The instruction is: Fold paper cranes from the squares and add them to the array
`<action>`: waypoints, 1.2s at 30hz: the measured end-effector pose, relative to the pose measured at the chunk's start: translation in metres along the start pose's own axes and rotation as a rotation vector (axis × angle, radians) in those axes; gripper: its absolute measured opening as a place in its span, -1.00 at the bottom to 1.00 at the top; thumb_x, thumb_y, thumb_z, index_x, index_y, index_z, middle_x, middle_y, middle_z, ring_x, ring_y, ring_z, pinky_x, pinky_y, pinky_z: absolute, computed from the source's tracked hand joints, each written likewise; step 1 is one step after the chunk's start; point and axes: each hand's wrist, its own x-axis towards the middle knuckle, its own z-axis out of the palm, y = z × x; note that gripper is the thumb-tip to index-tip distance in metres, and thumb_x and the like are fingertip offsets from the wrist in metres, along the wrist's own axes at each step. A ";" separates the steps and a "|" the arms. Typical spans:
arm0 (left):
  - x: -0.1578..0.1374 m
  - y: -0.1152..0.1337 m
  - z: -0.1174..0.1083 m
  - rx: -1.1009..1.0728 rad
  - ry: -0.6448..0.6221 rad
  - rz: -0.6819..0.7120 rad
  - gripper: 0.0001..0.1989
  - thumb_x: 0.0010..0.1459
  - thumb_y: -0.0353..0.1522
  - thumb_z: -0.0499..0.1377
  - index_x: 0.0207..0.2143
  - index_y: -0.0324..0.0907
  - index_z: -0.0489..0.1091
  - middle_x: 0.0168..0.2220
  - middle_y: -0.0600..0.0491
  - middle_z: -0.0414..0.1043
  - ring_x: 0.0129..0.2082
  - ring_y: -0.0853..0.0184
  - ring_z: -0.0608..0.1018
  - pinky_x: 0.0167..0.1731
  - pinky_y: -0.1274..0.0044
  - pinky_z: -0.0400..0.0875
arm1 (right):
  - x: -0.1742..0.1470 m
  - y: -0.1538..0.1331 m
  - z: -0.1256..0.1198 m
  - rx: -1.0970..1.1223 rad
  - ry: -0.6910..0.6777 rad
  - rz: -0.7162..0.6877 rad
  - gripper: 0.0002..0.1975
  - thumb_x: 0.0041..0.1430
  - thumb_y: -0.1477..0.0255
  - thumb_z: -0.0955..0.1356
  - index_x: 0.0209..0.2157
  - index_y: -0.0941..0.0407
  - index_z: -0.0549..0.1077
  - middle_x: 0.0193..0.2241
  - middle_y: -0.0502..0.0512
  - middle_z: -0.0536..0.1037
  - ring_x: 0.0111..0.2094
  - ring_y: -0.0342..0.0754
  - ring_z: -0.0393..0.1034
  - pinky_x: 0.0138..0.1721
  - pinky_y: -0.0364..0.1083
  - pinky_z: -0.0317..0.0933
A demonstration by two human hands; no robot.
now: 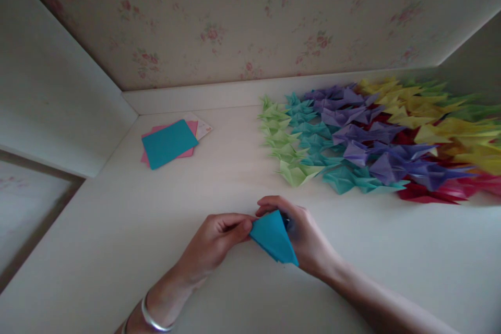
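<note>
A folded piece of blue origami paper [274, 236] is held slightly above the white table, its layers showing along the lower edge. My left hand [217, 242] pinches its left corner between thumb and fingers. Around the back and right side of the paper curls my right hand [303, 229]; some of its fingers are hidden behind the sheet. Beyond my hands, folded light green paper cranes [299, 171] stand in a row.
Rows of teal [344, 178], purple [391, 164], yellow [465, 135] and red paper cranes [430, 193] fill the back right. Blue paper sheets [170, 143] lie on pink paper [190, 153] and a white card [203, 128] at the back left. A white cabinet side [50, 73] rises on the left.
</note>
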 end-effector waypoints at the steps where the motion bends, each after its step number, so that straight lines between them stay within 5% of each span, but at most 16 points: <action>1: 0.000 0.000 0.000 0.005 -0.010 0.002 -0.69 0.21 -0.18 0.25 -0.12 -0.16 0.63 -0.24 0.01 0.63 -0.19 0.21 0.55 -0.06 0.44 0.37 | 0.000 0.000 0.000 -0.009 0.005 -0.005 -0.61 -0.03 0.55 0.43 -0.10 0.10 0.45 -0.24 0.08 0.62 -0.28 -0.03 0.52 -0.25 -0.12 0.33; 13: 0.000 -0.003 0.000 -0.017 0.003 0.032 -0.71 0.14 -0.25 0.33 -0.08 -0.10 0.61 -0.14 0.00 0.66 -0.06 0.13 0.59 -0.02 0.43 0.42 | -0.002 0.000 -0.005 -0.058 -0.062 -0.032 -0.72 0.12 0.52 0.35 -0.10 0.09 0.44 -0.22 0.08 0.61 -0.24 -0.03 0.53 -0.22 -0.12 0.31; 25: 0.000 -0.004 0.000 -0.036 0.081 0.034 -0.74 0.06 -0.25 0.38 -0.17 -0.11 0.65 -0.19 -0.01 0.67 -0.12 0.14 0.61 -0.08 0.45 0.47 | -0.002 -0.004 -0.002 -0.032 -0.065 0.008 -0.64 0.02 0.55 0.40 -0.09 0.11 0.44 -0.24 0.08 0.63 -0.29 -0.02 0.53 -0.25 -0.13 0.31; 33: 0.000 -0.001 0.003 -0.253 0.072 -0.049 -0.75 0.15 -0.20 0.32 -0.20 -0.16 0.64 -0.28 0.05 0.62 -0.23 0.31 0.58 -0.08 0.50 0.46 | 0.000 -0.006 -0.001 -0.107 0.031 0.052 -0.92 0.05 0.56 0.35 -0.39 0.14 0.50 -0.51 -0.06 0.54 -0.50 -0.14 0.38 -0.46 -0.21 0.21; 36: 0.000 -0.001 0.002 -0.217 0.067 -0.070 -0.72 0.11 -0.19 0.35 -0.22 -0.20 0.64 -0.27 -0.01 0.63 -0.21 0.24 0.58 -0.07 0.43 0.46 | -0.001 -0.004 -0.001 -0.158 0.062 -0.016 -0.88 0.02 0.56 0.37 -0.35 0.12 0.49 -0.46 -0.01 0.58 -0.45 -0.09 0.44 -0.42 -0.18 0.26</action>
